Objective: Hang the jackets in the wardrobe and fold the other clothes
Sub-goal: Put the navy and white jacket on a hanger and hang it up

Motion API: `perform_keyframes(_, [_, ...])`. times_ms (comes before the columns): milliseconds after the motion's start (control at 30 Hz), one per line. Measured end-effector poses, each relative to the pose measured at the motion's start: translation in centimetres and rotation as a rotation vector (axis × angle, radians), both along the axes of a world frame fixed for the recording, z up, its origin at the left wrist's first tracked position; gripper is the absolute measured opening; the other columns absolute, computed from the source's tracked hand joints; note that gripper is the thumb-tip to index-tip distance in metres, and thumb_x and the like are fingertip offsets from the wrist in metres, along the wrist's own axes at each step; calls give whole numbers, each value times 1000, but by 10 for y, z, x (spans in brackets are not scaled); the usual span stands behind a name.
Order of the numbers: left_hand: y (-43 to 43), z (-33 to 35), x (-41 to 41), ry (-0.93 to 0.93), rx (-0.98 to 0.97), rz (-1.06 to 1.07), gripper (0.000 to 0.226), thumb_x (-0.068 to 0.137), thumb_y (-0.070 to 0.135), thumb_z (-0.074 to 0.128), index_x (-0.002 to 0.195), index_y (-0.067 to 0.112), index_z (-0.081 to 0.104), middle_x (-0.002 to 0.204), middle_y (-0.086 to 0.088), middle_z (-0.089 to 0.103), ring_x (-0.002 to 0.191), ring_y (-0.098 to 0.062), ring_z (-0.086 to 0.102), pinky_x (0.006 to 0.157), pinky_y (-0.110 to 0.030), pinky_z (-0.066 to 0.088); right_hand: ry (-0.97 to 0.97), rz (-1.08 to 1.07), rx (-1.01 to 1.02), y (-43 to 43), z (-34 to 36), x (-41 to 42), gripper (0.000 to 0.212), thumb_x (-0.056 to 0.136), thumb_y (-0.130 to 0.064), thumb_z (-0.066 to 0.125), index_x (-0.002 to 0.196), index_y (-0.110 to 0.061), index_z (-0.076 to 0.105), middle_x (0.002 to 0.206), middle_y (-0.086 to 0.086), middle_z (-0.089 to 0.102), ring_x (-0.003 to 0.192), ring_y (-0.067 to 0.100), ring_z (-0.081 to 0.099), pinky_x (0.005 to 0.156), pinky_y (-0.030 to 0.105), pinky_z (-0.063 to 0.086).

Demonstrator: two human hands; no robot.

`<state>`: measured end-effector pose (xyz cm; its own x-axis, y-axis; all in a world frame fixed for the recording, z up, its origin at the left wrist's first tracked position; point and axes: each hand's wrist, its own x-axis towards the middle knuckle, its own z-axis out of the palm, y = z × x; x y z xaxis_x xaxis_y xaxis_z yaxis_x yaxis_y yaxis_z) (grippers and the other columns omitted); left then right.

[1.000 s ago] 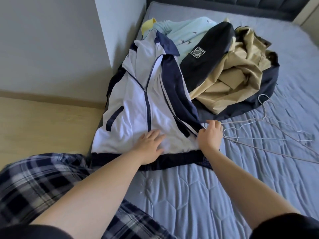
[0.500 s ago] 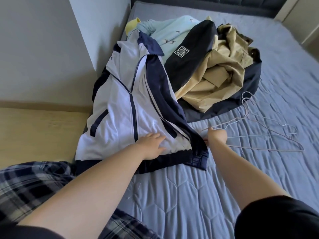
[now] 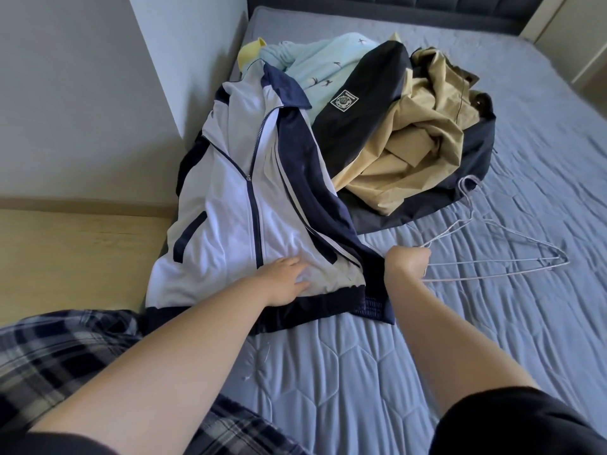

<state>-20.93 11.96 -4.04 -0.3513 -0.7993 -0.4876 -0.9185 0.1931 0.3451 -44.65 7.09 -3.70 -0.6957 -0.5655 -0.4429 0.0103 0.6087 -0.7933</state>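
Observation:
A white and navy zip jacket [image 3: 236, 205] lies spread flat on the blue bed [image 3: 361, 372], collar away from me. My left hand [image 3: 285, 280] rests flat on its lower front, fingers straight. To the jacket's right, my right hand [image 3: 409, 261] grips the near end of thin wire hangers [image 3: 499, 254] lying on the bedcover. Behind them sits a pile of clothes: a tan jacket [image 3: 414, 149], a black garment with a white badge [image 3: 361, 103], a light blue patterned top [image 3: 322, 64] and a bit of yellow cloth [image 3: 251, 50].
A grey wall corner [image 3: 184, 60] stands at the bed's left edge, with wooden floor [image 3: 75, 254] below it. My plaid-trousered leg [image 3: 59, 366] is at lower left. A dark padded headboard [image 3: 377, 8] closes the far end of the bed.
My right hand left the jacket's right hem edge, reached to the wire hangers and closed its fingers on them. My left hand stayed on the jacket.

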Motion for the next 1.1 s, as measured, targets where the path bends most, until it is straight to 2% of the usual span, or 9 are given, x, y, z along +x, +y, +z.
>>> perform_keyframes(133, [4, -4, 6, 48, -28, 2, 60, 100, 43, 37, 152, 21, 18, 160, 1, 7, 147, -15, 6, 119, -32, 9, -25, -185, -217, 2, 8, 20, 14, 96, -9, 36, 103, -21, 38, 86, -1, 46, 72, 16, 43, 66, 25, 36])
perform_keyframes(300, [12, -9, 34, -87, -112, -90, 62, 100, 32, 40, 153, 25, 9, 161, -1, -2, 148, -16, -2, 119, -39, 11, 163, -8, -288, -2, 29, 57, 37, 90, 3, 32, 118, -19, 41, 83, -7, 51, 70, 11, 50, 57, 26, 37])
perform_keyframes(467, [21, -17, 68, -92, -185, -35, 62, 99, 26, 40, 153, 20, 11, 161, 1, 0, 147, -15, 1, 118, -35, 14, 289, 167, -433, -2, 47, 106, 16, 102, -22, 29, 109, -18, 43, 81, -11, 51, 69, 12, 50, 55, 27, 35])
perform_keyframes(633, [33, -30, 101, 68, -145, 165, 56, 98, 22, 41, 150, 17, 25, 160, 1, 11, 146, -12, 8, 116, -25, 7, 287, 378, -566, 5, 56, 152, 22, 102, -27, 30, 111, -21, 49, 83, -12, 55, 72, 4, 52, 56, 21, 36])
perform_keyframes(800, [30, -27, 113, 216, -156, 332, 47, 96, 10, 42, 143, 13, 41, 156, -2, 24, 144, -14, 19, 114, -21, 12, 379, 526, -591, -6, 74, 179, 27, 98, -13, 36, 104, -21, 61, 86, -6, 64, 78, 16, 56, 64, 26, 35])
perform_keyframes(900, [26, -12, 113, 408, -68, 549, 31, 95, 6, 42, 117, 17, 60, 128, 5, 52, 123, -18, 46, 100, -23, 31, 541, 512, -566, -16, 78, 184, 33, 91, -1, 41, 105, -15, 67, 97, 0, 65, 90, 20, 56, 75, 27, 32])
perform_keyframes(967, [24, 4, 116, 581, 29, 761, 24, 95, 10, 42, 102, 26, 59, 107, 13, 51, 104, -14, 50, 86, -25, 37, 582, 474, -533, -20, 71, 183, 34, 86, 7, 43, 100, -10, 68, 89, 3, 63, 92, 27, 55, 82, 31, 34])
perform_keyframes(1033, [23, 15, 124, 905, 84, 1065, 35, 97, 9, 42, 127, 22, 54, 117, 8, 53, 112, -16, 50, 84, -25, 39, 519, 476, -455, -22, 64, 182, 33, 84, 9, 41, 96, -10, 65, 83, 0, 56, 96, 31, 53, 86, 40, 41])
perform_keyframes(1100, [22, 26, 132, 1488, 180, 1318, 55, 93, -4, 29, 142, 19, 39, 127, -4, 55, 120, -24, 51, 78, -29, 42, 551, 577, -337, -23, 53, 181, 34, 84, 7, 41, 99, -14, 62, 92, 0, 56, 103, 29, 49, 87, 41, 41])
